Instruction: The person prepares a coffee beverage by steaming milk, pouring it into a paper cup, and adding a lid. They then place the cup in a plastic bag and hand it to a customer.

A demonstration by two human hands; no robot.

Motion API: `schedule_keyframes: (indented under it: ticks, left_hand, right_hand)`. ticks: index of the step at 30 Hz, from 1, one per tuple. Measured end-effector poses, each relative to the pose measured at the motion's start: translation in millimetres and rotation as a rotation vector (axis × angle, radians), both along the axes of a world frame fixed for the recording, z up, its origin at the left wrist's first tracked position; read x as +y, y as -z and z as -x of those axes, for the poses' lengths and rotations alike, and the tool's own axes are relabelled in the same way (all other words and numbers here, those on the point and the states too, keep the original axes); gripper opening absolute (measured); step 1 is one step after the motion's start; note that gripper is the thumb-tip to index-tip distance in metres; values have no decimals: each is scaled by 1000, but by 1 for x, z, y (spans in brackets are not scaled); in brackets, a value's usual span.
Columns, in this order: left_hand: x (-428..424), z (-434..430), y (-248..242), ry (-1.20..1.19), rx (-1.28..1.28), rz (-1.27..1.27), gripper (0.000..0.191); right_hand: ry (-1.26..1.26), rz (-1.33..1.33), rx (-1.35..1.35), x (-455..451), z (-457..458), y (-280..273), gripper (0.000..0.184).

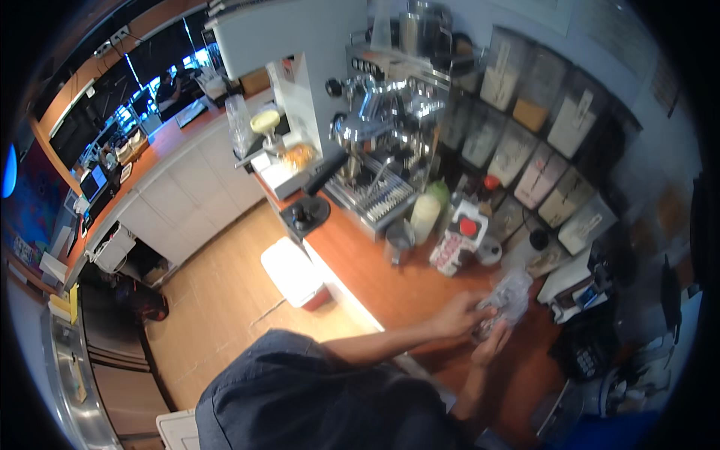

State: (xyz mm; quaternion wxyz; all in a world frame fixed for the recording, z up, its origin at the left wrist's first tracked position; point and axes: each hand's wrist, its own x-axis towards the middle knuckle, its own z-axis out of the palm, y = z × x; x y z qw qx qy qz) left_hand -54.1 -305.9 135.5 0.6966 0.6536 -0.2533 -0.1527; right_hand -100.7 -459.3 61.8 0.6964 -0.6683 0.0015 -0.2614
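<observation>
Over the reddish-brown wooden counter (365, 270), my left hand (462, 316) and my right hand (490, 344) hold a crumpled clear plastic bag (509, 295) between them. The bag is blurred, and what it contains cannot be made out. Left of the bag stand a carton with red print and a red round mark (458, 239), a pale squeeze bottle (426, 215) and a metal pitcher (400, 239). An espresso machine (388, 118) stands at the back of the counter.
Labelled storage bins (509, 157) are stacked along the wall. A tamper (304, 212) rests on a black mat at the counter's left edge. A white-lidded container (289, 270) is on the floor. A black payment terminal or keypad device (588, 351) lies to the right.
</observation>
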Motion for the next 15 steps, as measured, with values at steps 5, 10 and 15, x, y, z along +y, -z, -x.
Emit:
schedule_keyframes:
  ticks: [5,10,15]
  left_hand:
    - [111,-57,-108,-504,-816,-58,30]
    - [196,-146,-266,-893,-1096,-90,39]
    - [186,-201,-344,-870,-1091,48,36]
  right_hand:
    - [-85,353,-97,71,-8,-60,50]
    - [-122,463,-131,108,-9,-87,25]
    - [-102,404,10,119,12,-60,21]
